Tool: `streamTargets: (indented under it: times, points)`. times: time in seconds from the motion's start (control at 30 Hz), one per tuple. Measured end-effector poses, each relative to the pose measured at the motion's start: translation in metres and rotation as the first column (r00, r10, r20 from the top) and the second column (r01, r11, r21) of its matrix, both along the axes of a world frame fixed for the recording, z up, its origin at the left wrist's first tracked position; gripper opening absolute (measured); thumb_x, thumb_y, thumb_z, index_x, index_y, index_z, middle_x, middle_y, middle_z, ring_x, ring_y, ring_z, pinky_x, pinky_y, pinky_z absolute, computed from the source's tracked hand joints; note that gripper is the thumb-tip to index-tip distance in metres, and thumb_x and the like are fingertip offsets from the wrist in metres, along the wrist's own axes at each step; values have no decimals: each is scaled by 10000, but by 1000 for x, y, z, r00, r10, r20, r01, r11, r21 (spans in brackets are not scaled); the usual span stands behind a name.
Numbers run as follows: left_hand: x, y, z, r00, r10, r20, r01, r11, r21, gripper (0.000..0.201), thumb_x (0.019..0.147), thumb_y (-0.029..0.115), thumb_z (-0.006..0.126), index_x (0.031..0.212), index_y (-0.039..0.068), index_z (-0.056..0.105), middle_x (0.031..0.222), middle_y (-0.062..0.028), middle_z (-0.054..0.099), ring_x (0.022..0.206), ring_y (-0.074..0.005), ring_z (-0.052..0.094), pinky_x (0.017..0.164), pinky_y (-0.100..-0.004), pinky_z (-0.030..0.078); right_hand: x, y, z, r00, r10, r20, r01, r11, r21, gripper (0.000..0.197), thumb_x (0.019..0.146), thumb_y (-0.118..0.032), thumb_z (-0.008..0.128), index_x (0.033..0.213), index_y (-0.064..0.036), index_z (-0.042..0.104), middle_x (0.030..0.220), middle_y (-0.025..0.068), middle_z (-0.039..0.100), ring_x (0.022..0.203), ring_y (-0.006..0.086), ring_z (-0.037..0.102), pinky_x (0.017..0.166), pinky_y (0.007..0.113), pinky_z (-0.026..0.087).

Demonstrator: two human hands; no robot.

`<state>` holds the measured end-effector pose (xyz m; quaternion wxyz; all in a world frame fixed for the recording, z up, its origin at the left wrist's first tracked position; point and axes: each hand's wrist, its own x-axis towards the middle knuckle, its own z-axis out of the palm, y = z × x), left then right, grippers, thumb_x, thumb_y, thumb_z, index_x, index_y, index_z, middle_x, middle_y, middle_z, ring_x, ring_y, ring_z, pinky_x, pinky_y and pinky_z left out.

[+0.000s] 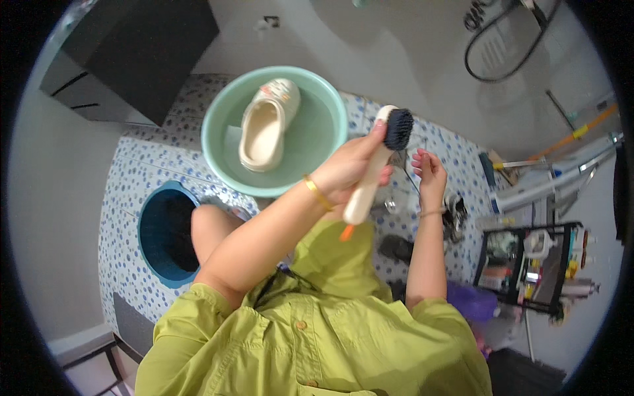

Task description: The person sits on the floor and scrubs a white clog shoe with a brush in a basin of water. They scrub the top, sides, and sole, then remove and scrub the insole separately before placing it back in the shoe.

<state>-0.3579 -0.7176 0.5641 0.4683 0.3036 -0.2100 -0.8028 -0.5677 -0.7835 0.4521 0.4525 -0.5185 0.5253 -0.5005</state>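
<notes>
A scrubbing brush [367, 188] with a cream handle, dark bristles and an orange tip at its lower end is gripped by my left hand [347, 165]. It slants upward in front of me, bristle head uppermost and facing right. To the right of the brush, my right hand [431, 173] is raised with fingers loosely bent and apart, and I see nothing in it. Beyond my left forearm, a cream clog [264, 132] with a patterned toe rests in a pale green basin [221, 168] that seems to hold water. Neither hand touches the clog.
A blue bucket [150, 247] with dark contents stands by my leg on the left. Upper left is a black cabinet [139, 59]. A black rack of bottles [528, 264] and a purple container [477, 302] stand at right. A dark hose [470, 63] hangs on the wall.
</notes>
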Motion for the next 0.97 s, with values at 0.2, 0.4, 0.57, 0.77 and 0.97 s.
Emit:
streamTargets:
  times: [0.2,0.4,0.57,0.77,0.97]
  points:
    - [-134,-13,-153,941,296,163,-338,816,470,285,945,319,362,1076,69,402,763,-105,525,588,-232,536,537,-408,493,-111,16,-146,706,104,-701,171,935,311,418,878,-383,470,907,8,614,855,160,638,774,315,597,705,407,452]
    - [-159,8,-240,880,85,468,-415,618,668,284,920,271,404,1026,15,469,710,-132,517,541,-236,532,464,-382,423,-110,18,-206,867,207,-453,14,899,438,362,880,-331,492,1084,-44,578,930,129,639,756,272,612,681,384,477]
    - [-137,-8,-231,876,106,471,-405,693,597,280,929,254,373,1059,15,440,798,-144,530,600,-244,547,516,-393,443,-72,17,-174,890,277,-362,-53,852,521,252,857,-241,539,963,-24,612,803,100,634,643,191,597,597,322,479]
    - [-140,-9,-250,848,-104,519,-296,720,628,281,935,247,352,1099,32,432,882,-155,546,727,-263,574,594,-414,448,-71,10,-186,790,170,-590,144,882,448,354,823,-317,595,689,9,566,496,30,474,480,115,472,465,302,393]
    - [-147,-5,-238,813,-153,562,-275,749,602,316,902,274,448,1118,46,478,870,-144,586,782,-252,590,638,-393,463,-77,11,-188,979,-97,-177,188,758,625,428,843,-381,554,600,-30,521,493,51,491,384,152,467,352,287,420]
